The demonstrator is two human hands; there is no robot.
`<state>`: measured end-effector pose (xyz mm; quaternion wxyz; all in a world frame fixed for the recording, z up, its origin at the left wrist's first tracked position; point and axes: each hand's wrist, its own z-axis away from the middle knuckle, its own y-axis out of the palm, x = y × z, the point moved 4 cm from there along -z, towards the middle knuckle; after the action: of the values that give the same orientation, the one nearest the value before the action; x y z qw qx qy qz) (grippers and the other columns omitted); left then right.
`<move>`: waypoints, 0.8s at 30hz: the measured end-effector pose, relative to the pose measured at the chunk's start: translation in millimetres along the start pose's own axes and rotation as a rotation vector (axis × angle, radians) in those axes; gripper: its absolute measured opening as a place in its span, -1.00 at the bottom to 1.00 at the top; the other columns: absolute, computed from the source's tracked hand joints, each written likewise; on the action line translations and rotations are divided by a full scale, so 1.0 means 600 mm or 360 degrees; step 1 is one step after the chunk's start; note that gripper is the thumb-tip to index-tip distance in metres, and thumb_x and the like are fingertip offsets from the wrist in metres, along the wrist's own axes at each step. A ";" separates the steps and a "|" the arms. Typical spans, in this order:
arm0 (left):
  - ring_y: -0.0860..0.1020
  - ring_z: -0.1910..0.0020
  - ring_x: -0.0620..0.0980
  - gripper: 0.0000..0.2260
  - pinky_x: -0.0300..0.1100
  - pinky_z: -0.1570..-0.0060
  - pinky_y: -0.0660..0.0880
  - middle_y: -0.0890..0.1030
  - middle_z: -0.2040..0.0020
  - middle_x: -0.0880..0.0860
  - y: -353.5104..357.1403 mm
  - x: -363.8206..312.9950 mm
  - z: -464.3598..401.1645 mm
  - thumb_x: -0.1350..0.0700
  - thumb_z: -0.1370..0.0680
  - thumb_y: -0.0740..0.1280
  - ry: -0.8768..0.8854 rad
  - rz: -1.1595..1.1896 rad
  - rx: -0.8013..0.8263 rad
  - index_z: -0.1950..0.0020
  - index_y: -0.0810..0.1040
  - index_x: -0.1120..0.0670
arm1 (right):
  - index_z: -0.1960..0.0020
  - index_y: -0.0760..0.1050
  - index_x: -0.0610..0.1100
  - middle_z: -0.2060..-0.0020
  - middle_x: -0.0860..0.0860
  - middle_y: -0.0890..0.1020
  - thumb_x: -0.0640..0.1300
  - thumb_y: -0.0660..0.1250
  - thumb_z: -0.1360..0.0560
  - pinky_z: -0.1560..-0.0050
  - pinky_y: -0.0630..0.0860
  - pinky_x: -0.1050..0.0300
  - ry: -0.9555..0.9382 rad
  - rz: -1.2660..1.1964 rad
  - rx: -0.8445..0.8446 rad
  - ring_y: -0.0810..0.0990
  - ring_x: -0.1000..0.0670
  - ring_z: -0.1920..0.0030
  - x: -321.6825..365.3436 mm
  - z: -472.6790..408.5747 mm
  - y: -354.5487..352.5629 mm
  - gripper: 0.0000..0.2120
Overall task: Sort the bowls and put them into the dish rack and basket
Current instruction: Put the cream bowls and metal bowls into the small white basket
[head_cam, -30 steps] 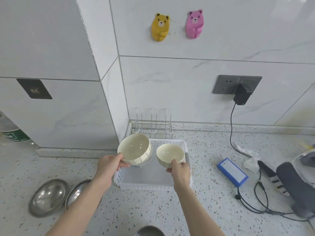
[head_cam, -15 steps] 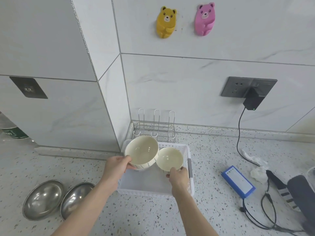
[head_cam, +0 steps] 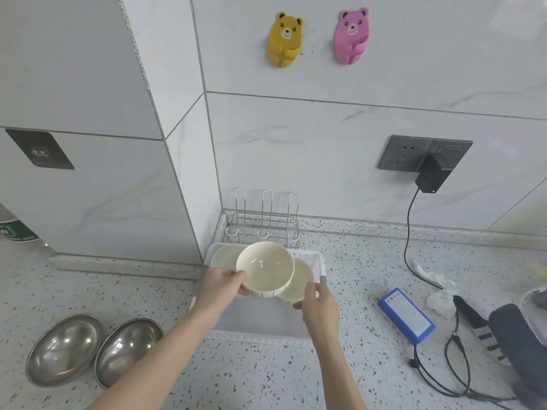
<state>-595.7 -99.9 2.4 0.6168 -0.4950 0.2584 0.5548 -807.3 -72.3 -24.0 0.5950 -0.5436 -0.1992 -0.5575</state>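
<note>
I have the left hand (head_cam: 220,287) just below the middle of the frame, thumb on the rim and fingers curled under a cream bowl (head_cam: 265,269) with dark stripes down its outer wall — it is held tilted, its mouth towards the camera, above the white plastic basket (head_cam: 318,260). Behind it to the left, a second pale bowl (head_cam: 223,255) shows partly, and to its lower right a third pale bowl (head_cam: 300,284) sits close against it. My right hand (head_cam: 319,304) is at that third bowl's lower edge with fingers bent near its rim; whether it actually grips the bowl I cannot tell. The wire dish rack (head_cam: 263,220) stands just behind the basket, against the tiled wall. In the lower left of the frame two steel bowls (head_cam: 91,350) sit side by side on the speckled counter (head_cam: 266,377) — touching or nearly so.
</note>
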 end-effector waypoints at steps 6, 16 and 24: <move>0.55 0.37 -0.19 -0.77 -0.23 0.29 0.35 0.69 0.41 0.01 0.035 0.002 -0.002 0.15 -0.47 0.33 -0.0005 -0.0113 0.0105 0.33 0.68 0.16 | 0.09 0.49 0.14 0.40 0.04 0.69 0.22 0.04 -0.60 0.14 0.49 -0.01 -0.0141 -0.0146 0.0178 0.53 0.04 0.31 0.022 0.006 -0.019 -0.69; 0.65 0.23 -0.04 -0.82 -0.19 0.26 0.39 0.71 0.36 -0.07 0.066 0.001 0.004 0.10 -0.49 0.35 0.0093 -0.0205 0.0227 0.25 0.68 0.10 | -0.03 0.48 -0.05 0.43 0.02 0.65 -0.14 0.24 -0.51 0.38 0.43 0.19 -0.0153 0.0060 0.0142 0.64 0.02 0.31 0.019 -0.013 -0.032 -0.89; 0.65 0.12 -0.32 -0.62 -0.08 -0.05 0.55 0.74 0.12 -0.09 0.091 0.012 0.005 -0.13 -0.55 0.35 0.0146 -0.0075 0.0289 -0.33 0.39 -0.10 | -0.08 0.45 -0.09 0.35 -0.03 0.66 -0.18 0.22 -0.52 0.40 0.39 0.21 -0.0107 0.0008 0.0007 0.62 0.10 0.31 0.004 -0.036 -0.038 -0.85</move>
<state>-646.2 -100.0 -20.5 0.6596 -0.4678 0.3239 0.4911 -834.7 -87.3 -19.1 0.5906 -0.5613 -0.2189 -0.5369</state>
